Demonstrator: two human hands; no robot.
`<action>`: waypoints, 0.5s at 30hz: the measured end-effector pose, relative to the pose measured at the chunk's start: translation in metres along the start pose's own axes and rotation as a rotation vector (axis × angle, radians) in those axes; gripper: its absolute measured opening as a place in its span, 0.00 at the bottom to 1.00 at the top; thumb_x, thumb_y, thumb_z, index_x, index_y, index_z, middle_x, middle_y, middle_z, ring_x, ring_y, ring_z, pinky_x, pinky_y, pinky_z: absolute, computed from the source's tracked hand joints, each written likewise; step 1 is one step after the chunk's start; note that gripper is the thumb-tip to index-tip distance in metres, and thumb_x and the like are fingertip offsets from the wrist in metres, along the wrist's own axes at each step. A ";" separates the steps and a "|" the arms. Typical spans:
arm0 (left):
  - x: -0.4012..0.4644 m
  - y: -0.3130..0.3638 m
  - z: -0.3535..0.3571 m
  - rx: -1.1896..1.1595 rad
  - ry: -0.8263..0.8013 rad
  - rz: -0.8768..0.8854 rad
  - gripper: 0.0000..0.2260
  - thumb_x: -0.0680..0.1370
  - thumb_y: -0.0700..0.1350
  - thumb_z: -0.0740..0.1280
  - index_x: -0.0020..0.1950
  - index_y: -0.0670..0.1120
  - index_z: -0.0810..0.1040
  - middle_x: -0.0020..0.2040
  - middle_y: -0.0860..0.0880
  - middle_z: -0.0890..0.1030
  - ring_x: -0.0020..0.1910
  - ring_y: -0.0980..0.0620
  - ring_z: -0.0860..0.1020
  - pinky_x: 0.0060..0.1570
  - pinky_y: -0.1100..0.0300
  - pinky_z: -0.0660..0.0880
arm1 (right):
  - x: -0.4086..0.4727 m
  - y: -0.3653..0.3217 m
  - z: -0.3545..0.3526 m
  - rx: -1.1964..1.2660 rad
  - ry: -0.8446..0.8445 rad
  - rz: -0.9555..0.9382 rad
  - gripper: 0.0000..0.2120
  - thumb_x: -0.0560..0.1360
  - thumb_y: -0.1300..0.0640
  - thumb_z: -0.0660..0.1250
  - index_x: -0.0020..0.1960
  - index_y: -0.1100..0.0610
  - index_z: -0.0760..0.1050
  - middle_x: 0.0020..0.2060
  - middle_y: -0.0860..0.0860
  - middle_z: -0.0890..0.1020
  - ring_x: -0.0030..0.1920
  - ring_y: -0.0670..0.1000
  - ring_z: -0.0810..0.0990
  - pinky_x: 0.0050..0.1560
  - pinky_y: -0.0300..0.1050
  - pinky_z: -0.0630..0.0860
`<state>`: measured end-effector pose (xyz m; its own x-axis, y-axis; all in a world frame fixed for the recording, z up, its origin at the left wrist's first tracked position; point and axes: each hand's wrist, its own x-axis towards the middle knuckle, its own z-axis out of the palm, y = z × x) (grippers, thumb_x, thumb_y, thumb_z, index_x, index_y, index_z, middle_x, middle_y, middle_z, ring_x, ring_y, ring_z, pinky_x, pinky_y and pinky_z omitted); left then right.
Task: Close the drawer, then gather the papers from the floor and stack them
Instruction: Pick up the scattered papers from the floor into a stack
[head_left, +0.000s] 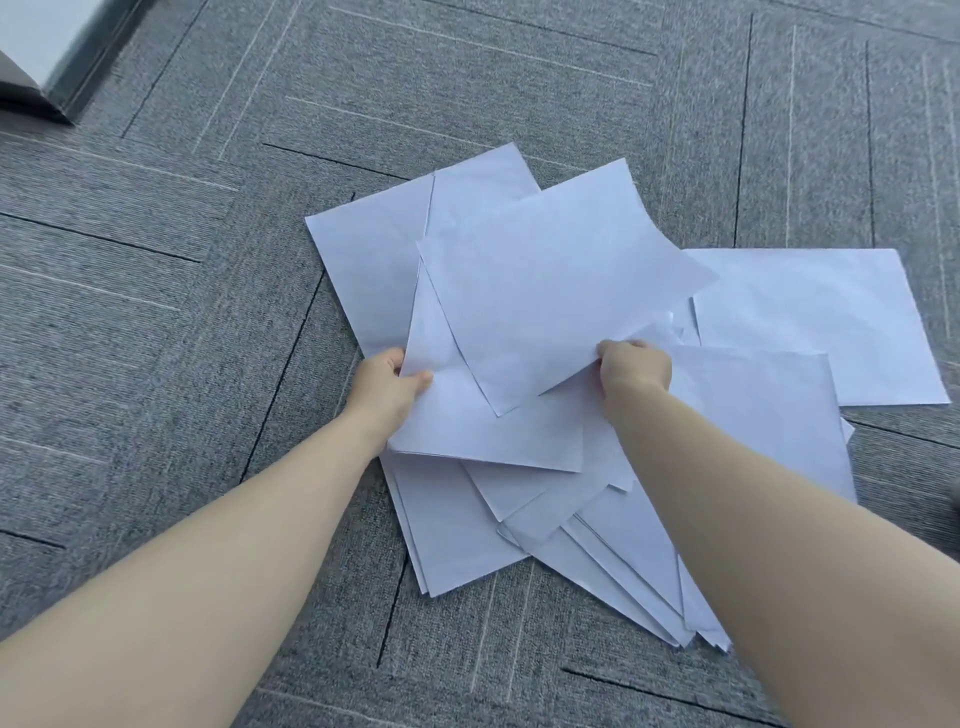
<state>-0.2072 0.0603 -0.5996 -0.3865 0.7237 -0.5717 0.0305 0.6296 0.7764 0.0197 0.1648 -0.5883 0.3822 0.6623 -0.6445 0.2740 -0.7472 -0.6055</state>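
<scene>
Drawer: out of view, cannot tell if closed
Papers (545, 322): loose overlapping heap on carpet (156, 260), unsquared
Left hand (387, 382): pinching several sheets' edge
Right hand (634, 366): closed on top sheet's edge
Left: gathering, squaring the stack

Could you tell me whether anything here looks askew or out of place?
Yes. The papers lie fanned at clashing angles on the carpet, not squared. One sheet sits apart to the right, barely overlapping the pile. The left hand and right hand each pinch sheets, and the top ones bow upward.
</scene>
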 end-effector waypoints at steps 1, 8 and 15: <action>0.002 -0.001 -0.002 0.000 -0.005 -0.005 0.07 0.76 0.34 0.66 0.49 0.45 0.78 0.47 0.44 0.82 0.43 0.47 0.80 0.46 0.54 0.78 | 0.003 0.000 -0.003 0.002 -0.003 -0.058 0.05 0.66 0.62 0.63 0.36 0.53 0.71 0.32 0.51 0.76 0.37 0.55 0.76 0.42 0.48 0.74; 0.001 -0.001 -0.016 -0.188 -0.123 -0.124 0.17 0.72 0.31 0.59 0.53 0.43 0.82 0.50 0.42 0.84 0.49 0.42 0.81 0.49 0.51 0.77 | 0.012 0.011 -0.026 -0.173 -0.150 -0.288 0.07 0.67 0.69 0.62 0.39 0.62 0.77 0.32 0.53 0.73 0.35 0.53 0.69 0.38 0.47 0.67; 0.005 0.005 -0.013 -0.222 -0.144 -0.153 0.12 0.78 0.49 0.66 0.55 0.44 0.81 0.49 0.46 0.85 0.48 0.46 0.83 0.50 0.52 0.79 | 0.008 0.015 -0.019 -0.432 -0.192 -0.412 0.10 0.70 0.66 0.59 0.37 0.58 0.77 0.30 0.50 0.74 0.32 0.52 0.69 0.32 0.41 0.66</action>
<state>-0.2213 0.0628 -0.5953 -0.2361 0.6676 -0.7061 -0.2262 0.6689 0.7081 0.0440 0.1580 -0.5939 0.0150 0.8686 -0.4953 0.7125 -0.3568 -0.6042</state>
